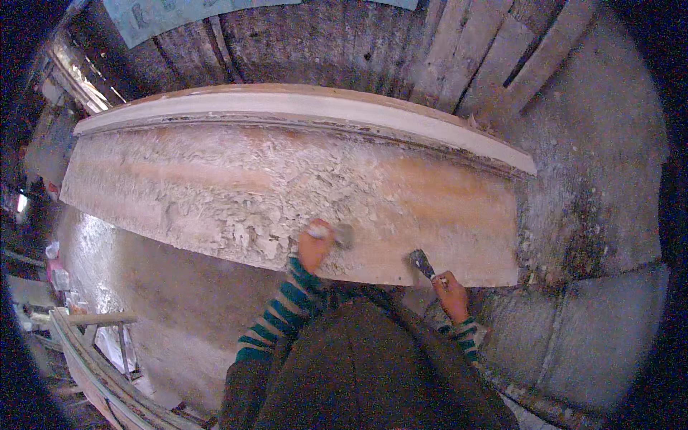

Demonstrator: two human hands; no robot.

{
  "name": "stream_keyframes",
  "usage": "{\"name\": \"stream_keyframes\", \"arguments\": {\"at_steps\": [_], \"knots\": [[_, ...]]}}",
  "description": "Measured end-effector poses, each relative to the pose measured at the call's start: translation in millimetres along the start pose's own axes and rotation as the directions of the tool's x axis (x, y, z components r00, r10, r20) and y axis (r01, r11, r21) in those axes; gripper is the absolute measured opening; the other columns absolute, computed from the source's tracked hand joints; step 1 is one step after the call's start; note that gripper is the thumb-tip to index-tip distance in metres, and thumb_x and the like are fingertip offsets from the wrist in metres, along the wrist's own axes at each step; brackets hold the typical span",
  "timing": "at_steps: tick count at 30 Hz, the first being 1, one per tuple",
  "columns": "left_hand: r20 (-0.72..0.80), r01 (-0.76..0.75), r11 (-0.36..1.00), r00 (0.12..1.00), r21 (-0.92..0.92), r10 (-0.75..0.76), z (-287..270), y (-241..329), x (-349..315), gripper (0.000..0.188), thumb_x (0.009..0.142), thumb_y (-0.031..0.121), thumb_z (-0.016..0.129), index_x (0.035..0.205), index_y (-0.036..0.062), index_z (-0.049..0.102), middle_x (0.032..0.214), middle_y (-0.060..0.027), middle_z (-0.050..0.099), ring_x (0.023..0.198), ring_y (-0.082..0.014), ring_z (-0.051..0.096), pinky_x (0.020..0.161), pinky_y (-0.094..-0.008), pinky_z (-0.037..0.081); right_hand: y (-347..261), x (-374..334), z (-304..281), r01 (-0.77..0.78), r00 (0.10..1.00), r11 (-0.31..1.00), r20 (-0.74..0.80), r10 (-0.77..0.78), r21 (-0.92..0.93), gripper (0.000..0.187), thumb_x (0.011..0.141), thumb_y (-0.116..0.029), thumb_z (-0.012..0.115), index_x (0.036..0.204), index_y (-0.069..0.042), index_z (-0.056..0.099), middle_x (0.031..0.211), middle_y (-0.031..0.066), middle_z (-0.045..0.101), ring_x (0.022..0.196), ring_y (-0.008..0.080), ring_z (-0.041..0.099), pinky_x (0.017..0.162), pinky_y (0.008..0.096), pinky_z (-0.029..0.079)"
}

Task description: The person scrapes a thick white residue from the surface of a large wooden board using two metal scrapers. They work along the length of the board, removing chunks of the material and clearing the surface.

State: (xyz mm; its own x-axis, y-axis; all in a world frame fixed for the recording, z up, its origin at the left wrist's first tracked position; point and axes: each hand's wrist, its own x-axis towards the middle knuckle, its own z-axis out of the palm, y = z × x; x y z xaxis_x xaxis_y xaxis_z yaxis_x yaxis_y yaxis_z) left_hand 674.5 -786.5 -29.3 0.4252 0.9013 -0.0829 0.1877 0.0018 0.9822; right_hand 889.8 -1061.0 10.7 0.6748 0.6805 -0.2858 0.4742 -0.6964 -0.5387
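Note:
A long wooden board [459, 208] lies across in front of me, smeared with pale, flaky paste [251, 208] that is thickest over its middle and left. My left hand [313, 247] is closed at the board's front middle, on a scraper [344, 236] whose greyish blade is blurred and points right, at the paste. Its handle is mostly hidden in the fingers. By the front edge further right, my right hand [451, 295] grips a putty knife [421, 264] with a dark, smeared blade pointing up and left over the board.
A raised pale strip [301, 107] runs along the board's far edge. Planks [494, 50] lean at the back right. Light-blue sheeting [179, 18] hangs at the far left. Crumbs litter the floor [588, 215] on the right. A curved wooden frame [93, 373] stands at lower left.

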Motion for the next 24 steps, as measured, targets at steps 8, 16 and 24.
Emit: {"name": "stream_keyframes", "arguments": {"at_steps": [8, 16, 24], "knots": [[-0.049, -0.154, 0.981, 0.988, -0.116, 0.149, -17.8, 30.2, 43.0, 0.009, 0.074, 0.004, 0.065, 0.079, 0.0063, 0.058, 0.071, -0.0039, 0.058, 0.066, -0.0093, 0.054, 0.060, -0.0253, 0.045, -16.1, -6.6, -5.7, 0.046, 0.994, 0.998, -0.101, -0.040, 0.054, 0.024, 0.087, -0.035, 0.056, 0.096, -0.012, 0.056, 0.063, 0.0116, 0.057, 0.056, 0.0255, 0.057, 0.051, 0.0373, 0.041], [0.245, -0.135, 0.990, 0.960, -0.030, 0.138, 61.4, -22.0, 56.5, 0.010, 0.074, 0.006, 0.065, 0.079, 0.0072, 0.057, 0.071, -0.0017, 0.057, 0.067, -0.0100, 0.053, 0.061, -0.0269, 0.045, 31.9, -10.2, -12.1, -0.061, 0.990, 0.998, -0.126, 0.057, -0.034, 0.022, 0.086, -0.032, 0.058, 0.095, -0.012, 0.056, 0.065, 0.0123, 0.060, 0.059, 0.0287, 0.059, 0.052, 0.0375, 0.043], [-0.170, -0.442, 0.719, 0.778, 0.536, 0.605, -91.5, 14.8, 111.9, 0.008, 0.076, 0.005, 0.061, 0.082, 0.0066, 0.057, 0.077, -0.0063, 0.056, 0.074, -0.0197, 0.055, 0.068, -0.0314, 0.045, 54.8, 6.2, -28.7, 0.070, 0.994, 0.995, -0.087, -0.063, 0.077, 0.022, 0.086, -0.031, 0.058, 0.096, -0.012, 0.056, 0.078, 0.0158, 0.063, 0.072, 0.0322, 0.063, 0.061, 0.0393, 0.048]]}}
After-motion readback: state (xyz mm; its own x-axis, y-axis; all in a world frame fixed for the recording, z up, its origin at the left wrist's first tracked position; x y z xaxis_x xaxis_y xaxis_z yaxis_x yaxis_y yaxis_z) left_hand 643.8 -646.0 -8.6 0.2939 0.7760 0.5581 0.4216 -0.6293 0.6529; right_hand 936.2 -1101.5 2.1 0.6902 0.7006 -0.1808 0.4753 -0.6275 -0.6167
